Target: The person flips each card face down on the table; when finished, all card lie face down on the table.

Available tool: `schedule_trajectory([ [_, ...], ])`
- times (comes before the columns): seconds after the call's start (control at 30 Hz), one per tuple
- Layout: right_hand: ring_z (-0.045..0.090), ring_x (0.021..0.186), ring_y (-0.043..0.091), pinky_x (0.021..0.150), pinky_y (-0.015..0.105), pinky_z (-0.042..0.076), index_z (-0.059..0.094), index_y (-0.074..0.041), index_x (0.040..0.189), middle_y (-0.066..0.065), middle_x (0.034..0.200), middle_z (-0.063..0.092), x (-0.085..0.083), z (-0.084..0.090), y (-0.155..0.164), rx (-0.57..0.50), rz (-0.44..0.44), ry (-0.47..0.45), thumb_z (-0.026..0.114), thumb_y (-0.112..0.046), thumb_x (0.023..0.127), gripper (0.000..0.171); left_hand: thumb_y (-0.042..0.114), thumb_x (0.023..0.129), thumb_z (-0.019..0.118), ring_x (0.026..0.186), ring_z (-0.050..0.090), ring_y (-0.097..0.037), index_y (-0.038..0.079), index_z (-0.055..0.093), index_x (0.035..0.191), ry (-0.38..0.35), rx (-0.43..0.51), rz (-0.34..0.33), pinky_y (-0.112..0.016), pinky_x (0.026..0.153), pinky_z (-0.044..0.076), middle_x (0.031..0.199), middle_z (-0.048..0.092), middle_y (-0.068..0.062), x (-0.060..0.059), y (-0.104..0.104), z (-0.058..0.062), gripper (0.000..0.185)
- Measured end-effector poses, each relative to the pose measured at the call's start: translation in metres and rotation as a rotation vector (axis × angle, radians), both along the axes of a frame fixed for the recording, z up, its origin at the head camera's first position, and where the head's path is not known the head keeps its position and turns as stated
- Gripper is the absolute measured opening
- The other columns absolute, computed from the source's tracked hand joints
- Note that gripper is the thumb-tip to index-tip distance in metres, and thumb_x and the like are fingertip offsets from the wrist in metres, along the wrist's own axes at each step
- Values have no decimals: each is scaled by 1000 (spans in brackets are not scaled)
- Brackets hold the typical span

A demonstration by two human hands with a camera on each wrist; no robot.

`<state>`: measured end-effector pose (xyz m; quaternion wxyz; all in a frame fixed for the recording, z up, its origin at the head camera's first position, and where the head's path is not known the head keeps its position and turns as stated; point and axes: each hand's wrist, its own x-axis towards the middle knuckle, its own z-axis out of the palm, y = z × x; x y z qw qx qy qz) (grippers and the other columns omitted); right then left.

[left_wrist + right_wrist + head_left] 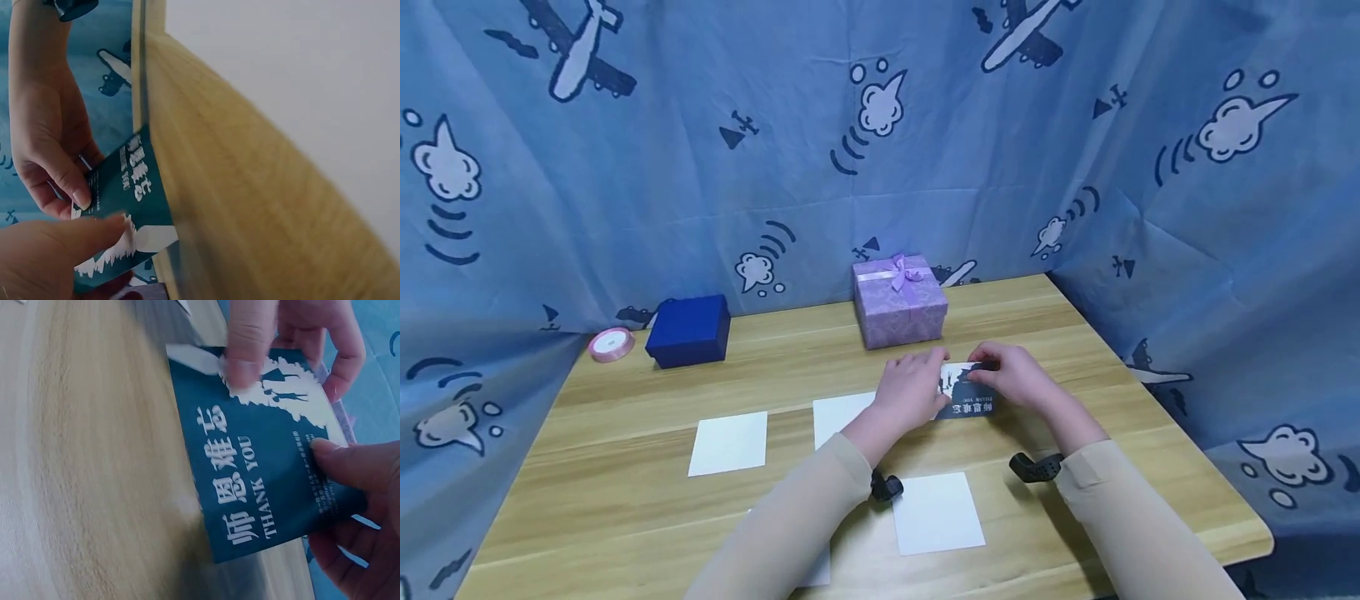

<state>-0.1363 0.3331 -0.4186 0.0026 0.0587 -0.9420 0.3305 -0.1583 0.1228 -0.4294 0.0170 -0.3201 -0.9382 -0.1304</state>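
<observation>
Two hands [958,383] pinch one card [967,398].

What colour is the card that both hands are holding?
Dark teal with white lettering and a white silhouette picture; the card shows best in the right wrist view.

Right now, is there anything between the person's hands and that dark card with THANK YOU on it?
No. Both hands already hold the card: the left hand pinches one end, the right hand the other, just above the table. The purple gift box stands behind it, apart from the card.
</observation>
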Motion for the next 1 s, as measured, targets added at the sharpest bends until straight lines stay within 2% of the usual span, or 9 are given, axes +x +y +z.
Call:
schedule_trajectory([
  [0.17, 63, 87, 25, 77, 38, 51, 72, -7, 105, 12, 100, 73, 4, 6, 0, -18, -51, 69, 73, -14, 96, 12, 27, 102, 60, 106, 69, -19, 25, 62, 127, 91, 54, -17, -42, 89, 51, 121, 73, 6, -1, 0, 8, 25],
  [0.23, 63, 85, 23, 75, 35, 51, 72, -7, 104, 11, 99, 73, 6, 8, 0, -26, -48, 82, 73, -15, 97, 11, 24, 103, 57, 100, 70, -17, 24, 65, 124, 111, 76, -8, -40, 84, 53, 114, 73, 6, 0, -1, 10, 22],
  [0.37, 62, 83, 19, 74, 32, 52, 76, -9, 101, 8, 97, 75, 9, 8, 1, -60, -20, 115, 72, -18, 98, 10, 21, 100, 59, 93, 70, -15, 23, 68, 116, 141, 112, 18, -37, 79, 53, 106, 73, 8, 2, -3, 11, 19],
  [0.53, 65, 83, 17, 74, 29, 53, 80, -11, 98, 5, 95, 77, 14, 6, 5, -85, 6, 123, 73, -21, 98, 12, 21, 97, 62, 81, 70, -15, 23, 70, 106, 181, 110, -3, -35, 72, 52, 96, 74, 10, 7, -5, 11, 12],
  [0.77, 68, 88, 19, 78, 27, 54, 79, -10, 101, 6, 96, 78, 26, 1, 17, -97, 26, 66, 72, -23, 98, 15, 23, 100, 60, 76, 68, -11, 24, 70, 106, 145, 72, -60, -30, 58, 50, 91, 73, 12, 14, -1, 8, 11],
  [0.93, 68, 101, 16, 87, 31, 55, 79, -11, 108, 4, 106, 78, 38, -8, 24, -70, 41, 23, 69, -29, 101, 22, 26, 100, 61, 72, 64, -8, 25, 68, 100, 127, 43, -98, -29, 55, 48, 84, 70, 14, 20, 0, 6, 7],
  [1.0, 68, 104, 14, 88, 30, 55, 79, -12, 112, 4, 111, 77, 41, -12, 25, -84, 48, -13, 69, -32, 101, 25, 29, 98, 63, 67, 61, -8, 25, 65, 96, 91, 27, -106, -29, 53, 45, 79, 66, 14, 22, 0, 5, 5],
])
